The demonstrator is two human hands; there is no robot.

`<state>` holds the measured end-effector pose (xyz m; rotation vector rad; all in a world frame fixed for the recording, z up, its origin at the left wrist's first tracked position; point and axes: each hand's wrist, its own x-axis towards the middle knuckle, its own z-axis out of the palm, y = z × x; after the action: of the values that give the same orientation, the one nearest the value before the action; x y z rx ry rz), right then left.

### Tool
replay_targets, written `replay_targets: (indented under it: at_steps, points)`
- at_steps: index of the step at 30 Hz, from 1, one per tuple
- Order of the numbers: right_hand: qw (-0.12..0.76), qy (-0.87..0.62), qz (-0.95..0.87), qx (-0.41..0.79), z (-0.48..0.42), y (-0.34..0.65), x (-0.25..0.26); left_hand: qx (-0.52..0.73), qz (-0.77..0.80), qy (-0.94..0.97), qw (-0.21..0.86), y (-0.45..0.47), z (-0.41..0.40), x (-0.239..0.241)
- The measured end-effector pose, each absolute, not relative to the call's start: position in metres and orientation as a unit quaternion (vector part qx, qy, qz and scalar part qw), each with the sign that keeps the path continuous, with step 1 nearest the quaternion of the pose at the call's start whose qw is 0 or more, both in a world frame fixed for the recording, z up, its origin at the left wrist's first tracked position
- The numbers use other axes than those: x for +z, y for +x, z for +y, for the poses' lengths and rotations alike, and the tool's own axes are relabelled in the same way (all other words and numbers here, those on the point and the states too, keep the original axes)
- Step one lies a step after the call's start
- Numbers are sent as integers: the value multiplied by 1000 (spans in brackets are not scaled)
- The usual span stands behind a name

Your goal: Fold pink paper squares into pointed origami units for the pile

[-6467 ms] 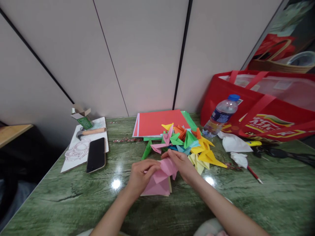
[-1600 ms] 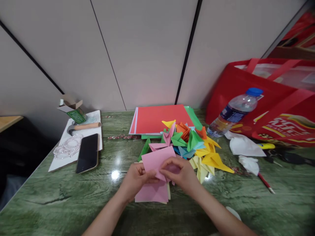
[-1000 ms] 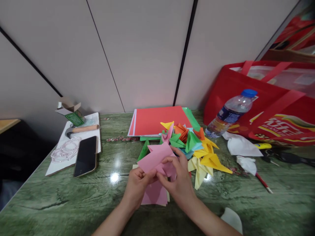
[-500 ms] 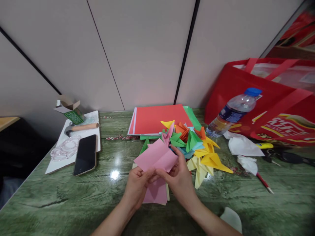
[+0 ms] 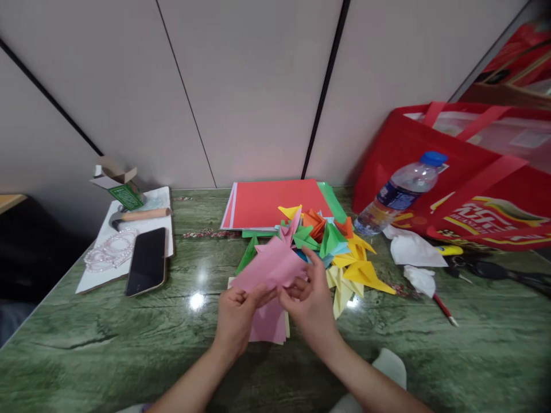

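Note:
Between both hands is a sheet of pink paper [image 5: 271, 264], held tilted above the table. My left hand [image 5: 236, 312] pinches its lower left edge between thumb and fingers. My right hand [image 5: 312, 292] grips the lower right edge with the thumb, its index finger raised off the sheet. Below the hands lies a stack of pink paper [image 5: 269, 321] with pale yellow sheets under it. Just behind and to the right is a heap of folded paper shapes [image 5: 331, 238] in green, orange, yellow, blue and pink.
Coloured sheets [image 5: 275, 201] lie against the partition. To the left are a phone [image 5: 147, 261], bead strings [image 5: 112, 249], a wooden-handled tool [image 5: 144, 214] and a small box [image 5: 124, 192]. A bottle [image 5: 400, 192], red bag [image 5: 465, 189], tissues [image 5: 415, 246] and a red pen [image 5: 445, 310] stand or lie right.
The pink sheet has tipped and looks narrower. My right index finger has lifted from its edge. The whole view has shifted slightly.

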<state>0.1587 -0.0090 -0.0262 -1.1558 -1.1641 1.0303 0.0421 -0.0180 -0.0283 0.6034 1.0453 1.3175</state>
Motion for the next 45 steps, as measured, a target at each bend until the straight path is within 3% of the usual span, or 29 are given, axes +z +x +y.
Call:
replay_targets:
  at_steps: [21,26,30,32,35,38,42,45]
  points:
    - [551,-396,-511,529,0,167,-24,581,452,279,617,30,-13,-6]
    - [588,-422,-513,462,9,177,-21,600,475,300,569,12,-4,-1]
    - [606,-449,-579,310,8,186,-11,419,514,388,640,2,-5,3]
    - [568,-450,-639,257,4,188,-5,341,509,432,662,2,-8,5]
    - [484,-420,-703,307,-2,186,1,281,483,474,681,2,-11,8]
    - [433,-429,-712,349,-3,181,-4,315,490,478,658,-1,-8,8]
    - [441,-467,-631,435,1,174,-17,438,551,414,577,-3,-3,2]
    - [461,-448,-561,522,3,171,-23,458,555,407,563,-1,-1,-5]
